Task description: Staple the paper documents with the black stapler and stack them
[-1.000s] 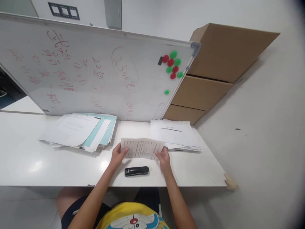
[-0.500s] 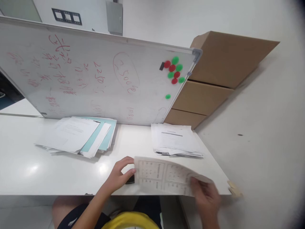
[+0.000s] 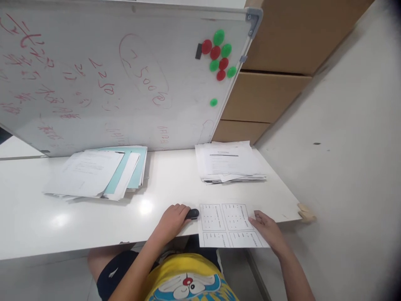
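My left hand [image 3: 175, 217] is wrapped round a black stapler [image 3: 193, 214] at the desk's front edge. Only the stapler's rounded end shows; the rest is under my fingers. A white paper sheet [image 3: 216, 219] with printed boxes and small text lies beside it, its near edge reaching over the desk edge. The sheet's left edge is close to the stapler's end; whether they touch I cannot tell. My right hand [image 3: 266, 228] pinches the sheet's right edge between thumb and fingers.
The white desk [image 3: 169, 179] bears a paper pile with teal sheets [image 3: 94, 173] at left and another paper stack [image 3: 230, 163] at right. Behind stands a whiteboard [image 3: 181, 83] with red writing and round magnets. Cardboard boxes [image 3: 263, 98] are beside the right wall.
The sheet, earlier raised and curved between both hands, now lies flatter. My left hand has let go of it and closed on the stapler. The view has shifted lower.
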{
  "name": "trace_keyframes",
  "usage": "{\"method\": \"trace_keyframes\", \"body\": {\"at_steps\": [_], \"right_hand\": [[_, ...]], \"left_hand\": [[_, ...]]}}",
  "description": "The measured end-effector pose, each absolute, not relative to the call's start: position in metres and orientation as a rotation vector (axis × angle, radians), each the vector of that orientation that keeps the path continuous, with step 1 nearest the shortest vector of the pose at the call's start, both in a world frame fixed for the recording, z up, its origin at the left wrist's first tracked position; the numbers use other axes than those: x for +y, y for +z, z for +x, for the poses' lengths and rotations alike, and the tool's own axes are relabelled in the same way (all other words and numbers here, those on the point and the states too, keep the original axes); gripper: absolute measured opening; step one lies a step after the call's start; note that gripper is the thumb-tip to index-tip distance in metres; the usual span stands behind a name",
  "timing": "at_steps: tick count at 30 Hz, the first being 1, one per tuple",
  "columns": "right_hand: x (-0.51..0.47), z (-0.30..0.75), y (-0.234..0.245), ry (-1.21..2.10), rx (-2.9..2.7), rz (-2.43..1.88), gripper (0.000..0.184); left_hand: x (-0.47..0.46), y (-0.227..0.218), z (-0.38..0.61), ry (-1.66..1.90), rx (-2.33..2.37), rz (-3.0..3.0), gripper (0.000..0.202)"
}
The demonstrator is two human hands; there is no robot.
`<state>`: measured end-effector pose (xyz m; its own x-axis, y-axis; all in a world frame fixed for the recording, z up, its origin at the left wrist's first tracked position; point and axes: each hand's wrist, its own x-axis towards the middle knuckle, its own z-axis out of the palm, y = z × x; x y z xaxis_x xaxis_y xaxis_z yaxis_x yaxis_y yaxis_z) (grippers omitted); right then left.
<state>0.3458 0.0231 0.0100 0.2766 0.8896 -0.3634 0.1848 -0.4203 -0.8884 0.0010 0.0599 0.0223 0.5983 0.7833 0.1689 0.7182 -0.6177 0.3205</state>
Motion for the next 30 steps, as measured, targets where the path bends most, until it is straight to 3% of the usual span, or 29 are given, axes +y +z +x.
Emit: {"method": "trace_keyframes", "body": {"at_steps": [14,24,30], "right_hand": [[0.031,0.333,0.012,1.384,-0.981,-1.694,0.038],[0.04,0.322,0.025,1.37,-0.983,-1.611,0.028],[0.043,0.334,0.029,1.314,-1.134,-1.629,0.027]], "left_hand": [[0.058,0.031,0.003,0.4,1.213,2.627,0.033],[0.051,0.013,0.013,0.32,1.43,2.803,0.036],[0.05,0.022,0.001,0.493,1.366,2.71,0.049]]}}
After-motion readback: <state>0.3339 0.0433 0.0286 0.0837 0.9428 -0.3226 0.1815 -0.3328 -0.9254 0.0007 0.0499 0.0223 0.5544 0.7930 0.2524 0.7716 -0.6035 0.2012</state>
